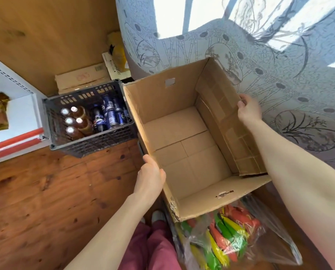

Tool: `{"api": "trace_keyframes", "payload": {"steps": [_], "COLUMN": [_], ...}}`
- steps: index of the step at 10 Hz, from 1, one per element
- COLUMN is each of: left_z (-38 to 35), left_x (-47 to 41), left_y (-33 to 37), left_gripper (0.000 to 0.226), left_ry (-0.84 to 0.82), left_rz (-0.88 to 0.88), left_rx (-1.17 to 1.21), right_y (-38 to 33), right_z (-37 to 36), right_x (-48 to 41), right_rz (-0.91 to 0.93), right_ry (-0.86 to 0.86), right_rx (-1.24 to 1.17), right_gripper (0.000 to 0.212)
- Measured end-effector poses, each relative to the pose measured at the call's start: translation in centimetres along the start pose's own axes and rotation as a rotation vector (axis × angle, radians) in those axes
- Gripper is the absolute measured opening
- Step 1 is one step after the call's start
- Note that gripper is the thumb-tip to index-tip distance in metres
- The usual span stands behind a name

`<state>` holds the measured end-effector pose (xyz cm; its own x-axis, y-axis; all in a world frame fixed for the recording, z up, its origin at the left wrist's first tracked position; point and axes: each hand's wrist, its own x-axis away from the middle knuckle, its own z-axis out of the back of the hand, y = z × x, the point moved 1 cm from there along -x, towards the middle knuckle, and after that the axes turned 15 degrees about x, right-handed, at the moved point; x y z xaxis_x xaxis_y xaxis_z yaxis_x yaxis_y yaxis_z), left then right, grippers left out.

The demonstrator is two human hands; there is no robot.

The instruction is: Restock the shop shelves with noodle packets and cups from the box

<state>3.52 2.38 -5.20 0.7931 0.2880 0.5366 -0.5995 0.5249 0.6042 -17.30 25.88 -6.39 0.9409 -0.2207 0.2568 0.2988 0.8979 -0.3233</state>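
Head view: left hand (150,175) fingers, right hand (247,110) fingers clamp box (182,133) rims.

the cardboard box (182,137) is matt brown corrugated board, its near corner torn and rough. the crate (88,143) is dark perforated plastic holding glossy bottles (75,121) and shiny cans (112,114). the floor (45,191) is knotty varnished wood. the bag (250,240) is clear crinkly plastic. the curtain (279,75) is printed cloth.

No wording reads clearly. The cardboard box (182,133) bears a small blurred dark stamp on its near flap. Blue cans (112,114) in the crate (88,143) show an illegible logo.
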Motion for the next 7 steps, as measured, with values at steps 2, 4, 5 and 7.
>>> {"api": "trace_keyframes", "payload": {"steps": [2,4,5,7], "left_z": [-0.3,0.8,1.5,3.9], "left_x": [-0.3,0.1,0.5,1.5], "left_y": [0.1,0.1,0.0,0.5], "left_gripper": [0.044,0.048,0.048,0.035], "left_ry": [-0.01,-0.045,-0.048,-0.044], "left_rz": [-0.009,-0.021,-0.045,-0.133], "left_rx": [-0.035,-0.062,-0.088,-0.254], "right_y": [0.0,-0.6,-0.8,-3.5], "right_z": [-0.1,-0.1,-0.2,1.1], "right_x": [-0.6,0.5,1.4,4.3], "right_rz": [0.02,0.006,-0.002,0.092], "right_ry": [0.006,0.014,0.052,0.015], "right_rx": [0.06,0.149,0.193,0.217], "right_gripper": [0.042,0.042,0.047,0.038]}}
